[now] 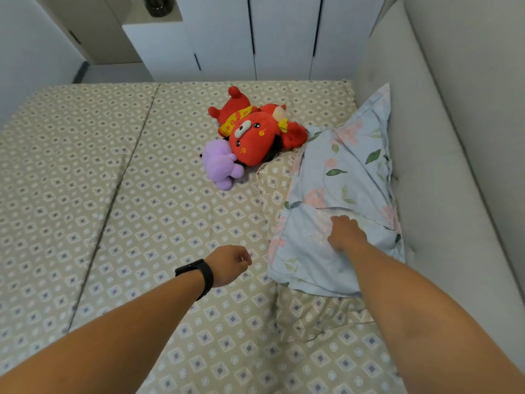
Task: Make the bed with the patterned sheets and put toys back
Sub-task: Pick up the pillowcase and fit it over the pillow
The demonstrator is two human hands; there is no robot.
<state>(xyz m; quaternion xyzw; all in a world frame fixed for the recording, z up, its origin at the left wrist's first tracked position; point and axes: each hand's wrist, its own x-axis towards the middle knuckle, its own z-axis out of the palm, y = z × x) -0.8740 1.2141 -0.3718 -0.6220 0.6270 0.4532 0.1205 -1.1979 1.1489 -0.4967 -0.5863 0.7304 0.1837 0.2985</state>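
Observation:
A beige sheet with a diamond pattern (159, 211) covers the bed. A pale blue floral pillow (343, 177) lies along the right side against the padded headboard. My right hand (345, 233) rests on the pillow's lower half, fingers pointing into the fabric. My left hand (230, 264), with a black watch on the wrist, hovers over the sheet left of the pillow with fingers curled and nothing in them. A red plush toy (255, 129) lies at the far side of the bed, and a small purple plush (221, 163) lies against it.
A grey padded headboard (443, 166) runs along the right. White cupboard doors (255, 38) stand beyond the far edge of the bed. A second patterned pillow (274, 180) shows beneath the floral one. A seam (122, 177) runs across the sheet on the left.

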